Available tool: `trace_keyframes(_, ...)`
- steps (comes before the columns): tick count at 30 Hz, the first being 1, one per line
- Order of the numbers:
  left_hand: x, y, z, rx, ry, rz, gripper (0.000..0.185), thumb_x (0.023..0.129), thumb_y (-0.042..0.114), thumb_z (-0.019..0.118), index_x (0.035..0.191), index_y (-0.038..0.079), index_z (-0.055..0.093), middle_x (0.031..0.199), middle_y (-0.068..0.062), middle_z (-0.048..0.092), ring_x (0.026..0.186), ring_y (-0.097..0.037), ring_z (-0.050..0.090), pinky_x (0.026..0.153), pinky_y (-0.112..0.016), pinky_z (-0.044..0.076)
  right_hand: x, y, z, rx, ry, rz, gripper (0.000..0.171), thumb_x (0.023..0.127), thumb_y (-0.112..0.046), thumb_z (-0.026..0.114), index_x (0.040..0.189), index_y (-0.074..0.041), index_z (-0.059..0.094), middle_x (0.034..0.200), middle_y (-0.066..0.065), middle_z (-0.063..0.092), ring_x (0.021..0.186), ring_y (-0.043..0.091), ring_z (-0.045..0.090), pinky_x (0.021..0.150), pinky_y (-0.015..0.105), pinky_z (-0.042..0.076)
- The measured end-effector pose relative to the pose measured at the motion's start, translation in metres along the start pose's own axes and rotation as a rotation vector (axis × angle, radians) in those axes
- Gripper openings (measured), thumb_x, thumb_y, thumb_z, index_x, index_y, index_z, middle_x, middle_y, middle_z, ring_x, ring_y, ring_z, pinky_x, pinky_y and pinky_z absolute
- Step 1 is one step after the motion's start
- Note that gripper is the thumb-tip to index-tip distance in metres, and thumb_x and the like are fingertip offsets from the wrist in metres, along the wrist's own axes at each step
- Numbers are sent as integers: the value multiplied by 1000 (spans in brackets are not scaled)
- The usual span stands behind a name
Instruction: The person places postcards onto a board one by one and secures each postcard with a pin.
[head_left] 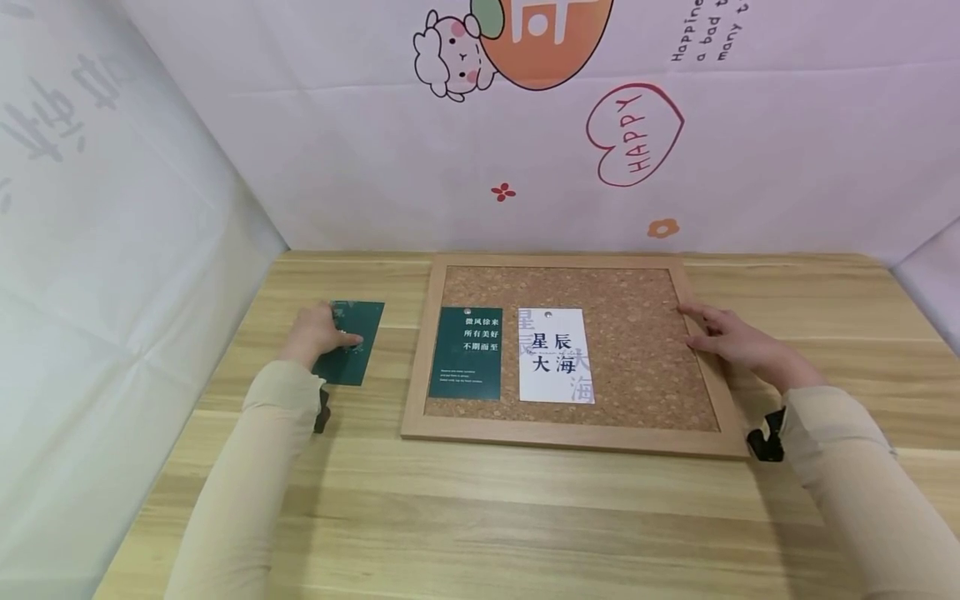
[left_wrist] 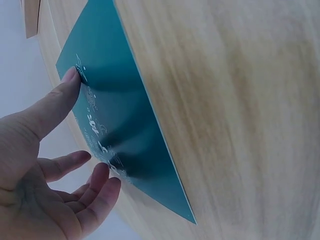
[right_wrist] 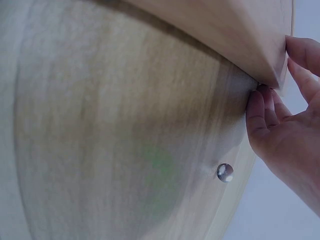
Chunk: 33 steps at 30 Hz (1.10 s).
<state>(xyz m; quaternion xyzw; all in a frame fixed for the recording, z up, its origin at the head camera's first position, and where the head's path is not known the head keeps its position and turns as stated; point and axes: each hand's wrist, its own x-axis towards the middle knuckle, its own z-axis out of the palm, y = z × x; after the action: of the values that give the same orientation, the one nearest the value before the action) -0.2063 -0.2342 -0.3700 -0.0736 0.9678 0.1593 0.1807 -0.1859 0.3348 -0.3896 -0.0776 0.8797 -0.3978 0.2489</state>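
Observation:
My left hand (head_left: pixel 318 333) is over a dark green card (head_left: pixel 358 354) lying on the table, left of the corkboard. In the left wrist view the thumb (left_wrist: pixel 70 82) touches the card's printed face, and the loosely bent fingers (left_wrist: pixel 102 197) are by its edge. My right hand (head_left: pixel 731 337) rests with its fingertips against the right side of the wooden-framed corkboard (head_left: pixel 645 350). Up close, its fingers (right_wrist: pixel 257 107) are right at the frame's lower edge. On the board are a green card with white text (head_left: pixel 468 367) and a white card with dark characters (head_left: pixel 555 383).
A small shiny round piece (right_wrist: pixel 225 173) lies on the wooden table (head_left: pixel 525 525) near the right hand. Behind the table hangs a white printed cloth (head_left: pixel 375 167), with another white cloth (head_left: pixel 112 292) along the left side.

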Motion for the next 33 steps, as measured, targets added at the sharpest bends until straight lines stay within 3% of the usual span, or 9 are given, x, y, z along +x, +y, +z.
trace_keyframes(10, 0, -4, 1, -32, 27, -4, 85, 88, 32, 68, 142, -17, 25, 139, -42, 33, 130, -55, 31, 109, -59, 34, 1, 1, 0, -6, 2, 0, 68, 102, -18, 46, 153, -2, 5, 152, 37, -10, 135, 62, -3, 106, 74, 9)
trace_keyframes(17, 1, -3, 1, -54, 45, -11, 81, 89, 30, 67, 141, -17, 27, 136, -41, 36, 126, -53, 36, 106, -59, 38, 0, 2, -1, -11, 6, -3, 68, 102, -19, 46, 153, -1, 5, 152, 38, -10, 135, 63, -1, 106, 74, 10)
trace_keyframes(28, -2, -6, 1, -37, 16, -45, 85, 89, 36, 66, 140, -18, 25, 133, -42, 35, 122, -52, 37, 102, -58, 42, 0, -1, -1, -10, 0, 5, 69, 101, -20, 47, 153, -2, 5, 152, 37, -9, 134, 64, 0, 106, 74, 12)
trace_keyframes(33, -1, -5, 0, -20, 33, -29, 81, 88, 37, 67, 138, -17, 32, 131, -40, 42, 121, -52, 41, 99, -57, 45, -1, -1, -1, -5, 2, 5, 69, 101, -20, 47, 153, -2, 5, 152, 37, -9, 134, 64, 0, 106, 74, 11)
